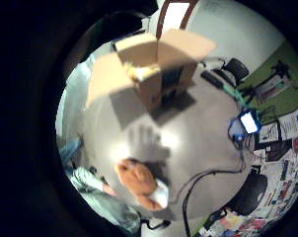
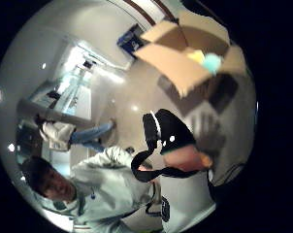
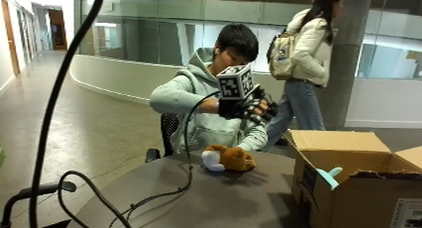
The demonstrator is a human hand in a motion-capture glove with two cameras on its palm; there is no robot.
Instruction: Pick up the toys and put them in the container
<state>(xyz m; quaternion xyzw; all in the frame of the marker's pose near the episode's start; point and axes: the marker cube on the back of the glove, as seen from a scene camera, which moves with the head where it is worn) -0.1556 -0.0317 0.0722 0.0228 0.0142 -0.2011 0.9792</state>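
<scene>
Brown-and-white plush toy (image 3: 227, 159) lying on the grey table (image 3: 217, 198), long axis across the table, white end toward the left, brown end toward the box (image 3: 349, 183). Fuzzy brown body, white patch at one end. Gloved right hand (image 3: 254, 109) raised above the toy, fingers spread, holding nothing. Open cardboard box at right, flaps up, a teal item (image 3: 332, 177) inside.
</scene>
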